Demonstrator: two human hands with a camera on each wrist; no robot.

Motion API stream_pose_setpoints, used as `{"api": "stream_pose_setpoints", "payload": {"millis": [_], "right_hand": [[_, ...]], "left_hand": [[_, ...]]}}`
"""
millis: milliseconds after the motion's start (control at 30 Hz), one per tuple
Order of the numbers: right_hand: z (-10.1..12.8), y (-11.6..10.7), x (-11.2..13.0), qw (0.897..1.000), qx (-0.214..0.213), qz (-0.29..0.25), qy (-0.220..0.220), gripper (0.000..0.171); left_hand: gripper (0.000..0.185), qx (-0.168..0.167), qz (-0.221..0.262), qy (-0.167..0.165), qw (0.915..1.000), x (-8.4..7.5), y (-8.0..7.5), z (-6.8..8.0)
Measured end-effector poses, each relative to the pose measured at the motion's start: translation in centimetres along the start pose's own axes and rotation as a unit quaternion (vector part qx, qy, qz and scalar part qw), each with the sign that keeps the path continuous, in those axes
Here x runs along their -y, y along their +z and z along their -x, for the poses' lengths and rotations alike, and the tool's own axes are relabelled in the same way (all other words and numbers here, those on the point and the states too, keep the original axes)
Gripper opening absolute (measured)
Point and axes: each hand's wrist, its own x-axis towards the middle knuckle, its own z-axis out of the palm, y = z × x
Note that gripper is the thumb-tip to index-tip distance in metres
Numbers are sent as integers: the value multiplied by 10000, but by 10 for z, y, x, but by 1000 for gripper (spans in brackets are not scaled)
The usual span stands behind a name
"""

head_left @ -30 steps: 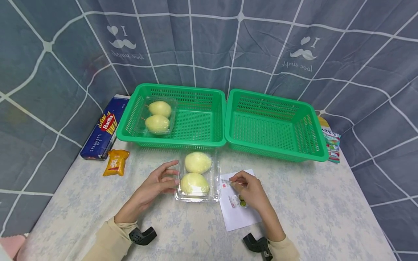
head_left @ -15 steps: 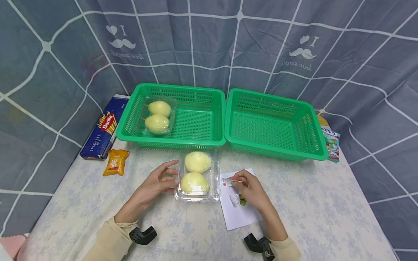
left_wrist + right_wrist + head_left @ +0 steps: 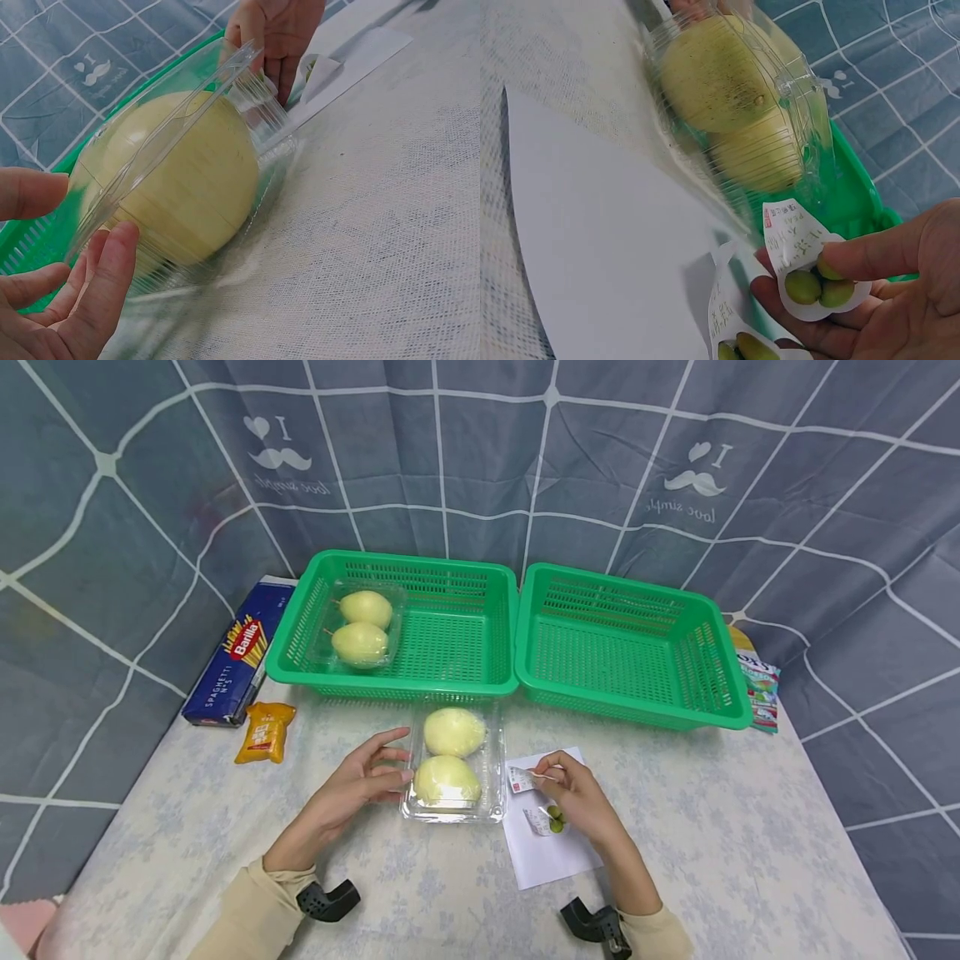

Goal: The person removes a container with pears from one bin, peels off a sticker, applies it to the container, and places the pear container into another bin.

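Observation:
My right hand (image 3: pixel 570 793) pinches a small white sticker (image 3: pixel 799 259) printed with green fruit between thumb and fingers. Below it lies a white sheet (image 3: pixel 551 864), where a second fruit-printed sticker (image 3: pixel 739 330) stands partly up from the surface. To the left is a clear plastic box (image 3: pixel 493 760) with its lid down over two yellow-green pears (image 3: pixel 447 779). My left hand (image 3: pixel 371 781) is at the box's left side, fingers relaxed and fingertips right at its edge. In the left wrist view, the thumb and fingers of that hand are spread beside the lid's rim.
Two green baskets (image 3: pixel 480 689) stand side by side behind; the left one holds another clear box (image 3: pixel 397 635) of pears. A blue spaghetti box (image 3: pixel 225 685) and an orange packet (image 3: pixel 266 732) lie on the left. Colourful packets (image 3: pixel 761 693) sit beyond the right basket.
The sticker in my right hand has turned slightly, its printed tip now facing up more. The left hand and the box stay where they were.

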Motion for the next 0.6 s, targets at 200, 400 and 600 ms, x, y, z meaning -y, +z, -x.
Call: {"api": "stream_pose_setpoints", "payload": {"millis": [200,400,600], "right_hand": [[2,-3,4,9999,67,42,-82,14],[5,-5,10,9996,-131,164,-175,22],[7,-3,14,9979,-585,-85,-265,28]], "left_hand": [[74,15,41,22,10000,0,-1,0],[74,-146,-12,42,9999,-2,0,1],[66,-883,-459,477,9939,-8,7,4]]}}
